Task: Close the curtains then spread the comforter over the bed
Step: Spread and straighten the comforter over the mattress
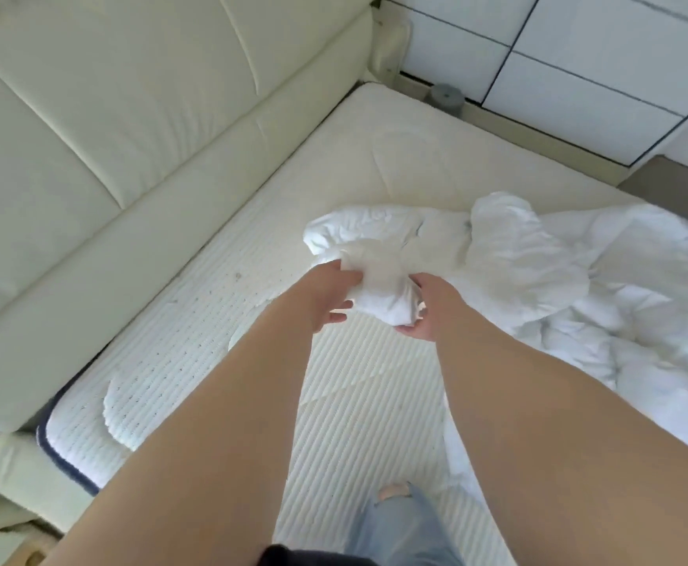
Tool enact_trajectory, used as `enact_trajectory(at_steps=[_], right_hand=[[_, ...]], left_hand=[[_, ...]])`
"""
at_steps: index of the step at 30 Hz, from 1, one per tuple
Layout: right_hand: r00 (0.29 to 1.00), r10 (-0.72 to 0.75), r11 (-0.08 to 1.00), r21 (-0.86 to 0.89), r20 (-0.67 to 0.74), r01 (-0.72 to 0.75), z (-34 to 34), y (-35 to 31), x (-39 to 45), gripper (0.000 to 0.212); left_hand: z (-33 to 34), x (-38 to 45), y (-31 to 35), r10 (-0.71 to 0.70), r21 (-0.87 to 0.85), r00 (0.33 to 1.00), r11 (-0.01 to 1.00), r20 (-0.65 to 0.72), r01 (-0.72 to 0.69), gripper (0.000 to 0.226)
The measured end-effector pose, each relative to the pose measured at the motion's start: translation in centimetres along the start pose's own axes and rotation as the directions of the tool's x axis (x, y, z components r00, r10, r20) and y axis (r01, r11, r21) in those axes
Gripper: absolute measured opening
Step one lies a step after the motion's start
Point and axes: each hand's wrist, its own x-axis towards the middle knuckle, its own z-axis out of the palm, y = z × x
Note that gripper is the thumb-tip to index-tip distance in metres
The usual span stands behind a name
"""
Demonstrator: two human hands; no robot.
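Head: hands (334, 296) (424, 308) grip comforter (538, 271).

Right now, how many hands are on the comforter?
2. The left hand holds the bunched corner of the comforter from the left; the right hand holds the same bunch from the right, over the mattress.

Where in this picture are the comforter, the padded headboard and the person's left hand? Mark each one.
comforter (538, 263): head view, on its crumpled middle.
padded headboard (101, 128): head view, on a cream cushion panel.
left hand (326, 296): head view, on the back of the hand gripping the comforter's bunched end.
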Motion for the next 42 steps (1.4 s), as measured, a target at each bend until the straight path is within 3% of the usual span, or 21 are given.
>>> enact_trajectory(at_steps=[3, 6, 8, 10, 12, 13, 15, 17, 19, 20, 21, 24, 26, 28, 30, 33, 35, 37, 39, 40, 42], right_hand=[[0.969, 0.019, 1.0, -0.015, 0.246, -0.016, -1.4, -5.2, 4.0, 0.038], [0.946, 0.07, 0.995, -0.087, 0.318, -0.044, -3.6, -9.3, 7.5, 0.041], [0.955, 0.054, 0.995, -0.097, 0.292, -0.026, -5.5, -12.0, 9.7, 0.032], [0.981, -0.031, 0.998, 0.054, 0.193, 0.021, -7.4, -15.3, 11.8, 0.025], [0.981, -0.157, 0.983, 0.11, 0.111, 0.145, -7.8, -18.7, 12.3, 0.024], [0.968, -0.241, 0.97, 0.057, 0.065, 0.238, -7.8, -20.8, 12.5, 0.028], [0.873, -0.488, 0.856, -0.2, -0.013, 0.476, -8.5, -26.4, 13.0, 0.041], [0.676, -0.737, 0.583, -0.506, 0.0, 0.636, -8.5, -33.1, 12.7, 0.042], [0.498, -0.861, 0.317, -0.659, 0.1, 0.682, -8.3, -39.7, 11.3, 0.044], [0.436, -0.886, 0.217, -0.692, 0.157, 0.688, -8.1, -42.5, 10.6, 0.046], [0.427, -0.881, 0.182, -0.688, 0.203, 0.702, -7.8, -44.5, 9.9, 0.046], [0.54, -0.799, 0.275, -0.637, 0.266, 0.72, -7.6, -45.4, 10.0, 0.079], [0.601, -0.741, 0.255, -0.702, 0.3, 0.665, -8.8, -43.0, 12.2, 0.089], [0.652, -0.684, 0.216, -0.763, 0.327, 0.61, -10.3, -40.3, 14.1, 0.089], [0.683, -0.659, 0.157, -0.831, 0.315, 0.534, -11.7, -37.1, 16.2, 0.075], [0.787, -0.586, 0.196, -0.908, 0.194, 0.371, -14.8, -29.8, 21.4, 0.046], [0.868, -0.497, 0.295, -0.94, 0.001, 0.17, -17.4, -23.5, 24.5, 0.045], [0.901, -0.374, 0.401, -0.914, -0.221, -0.058, -19.9, -17.4, 26.3, 0.066], [0.909, -0.245, 0.384, -0.895, -0.336, -0.228, -22.3, -12.4, 27.6, 0.103], [0.913, -0.222, 0.338, -0.905, -0.342, -0.257, -23.2, -10.6, 28.1, 0.113], [0.92, -0.238, 0.353, -0.91, -0.312, -0.217, -24.7, -8.0, 29.1, 0.113]], left_hand=[[4.4, 4.5, 3.2, 0.02, 0.003, 0.998, 1.0, -0.061, -0.02, 0.044], [7.9, 8.8, 5.2, -0.028, 0.043, 0.995, 0.999, -0.099, 0.033, 0.046], [10.2, 11.0, 6.6, -0.048, 0.085, 0.988, 0.995, -0.149, 0.061, 0.054], [13.1, 12.8, 8.7, -0.026, 0.171, 0.991, 0.984, -0.13, 0.048, 0.061], [15.7, 14.1, 10.7, 0.049, 0.25, 0.994, 0.968, -0.099, -0.023, 0.062], [17.1, 15.0, 11.7, 0.099, 0.3, 0.991, 0.952, -0.088, -0.068, 0.062], [20.5, 17.2, 14.4, 0.211, 0.435, 0.976, 0.885, -0.057, -0.166, 0.064], [22.8, 19.0, 16.9, 0.297, 0.541, 0.954, 0.807, -0.028, -0.236, 0.065], [24.3, 20.5, 18.8, 0.343, 0.603, 0.939, 0.753, -0.019, -0.263, 0.066], [24.8, 21.1, 19.4, 0.363, 0.621, 0.932, 0.735, -0.021, -0.272, 0.065], [25.3, 21.5, 19.8, 0.374, 0.634, 0.927, 0.723, -0.023, -0.276, 0.064], [25.8, 22.7, 19.2, 0.338, 0.689, 0.941, 0.689, -0.028, -0.227, 0.062], [26.0, 23.5, 17.8, 0.284, 0.719, 0.959, 0.67, -0.017, -0.186, 0.063], [26.2, 24.1, 17.0, 0.258, 0.733, 0.966, 0.657, 0.005, -0.179, 0.065], [26.2, 25.0, 16.3, 0.245, 0.739, 0.97, 0.652, 0.007, -0.17, 0.065], [26.2, 25.9, 13.4, 0.172, 0.751, 0.985, 0.653, -0.018, -0.1, 0.063], [26.1, 26.3, 10.5, 0.088, 0.746, 0.995, 0.665, -0.041, -0.028, 0.061], [26.1, 26.7, 7.3, 0.005, 0.748, 0.998, 0.663, -0.058, 0.041, 0.06], [26.1, 27.1, 4.7, -0.067, 0.758, 0.996, 0.647, -0.057, 0.087, 0.058], [26.1, 27.3, 3.6, -0.094, 0.767, 0.994, 0.634, -0.053, 0.101, 0.056], [26.1, 27.2, 2.0, -0.148, 0.78, 0.987, 0.611, -0.061, 0.139, 0.054]])
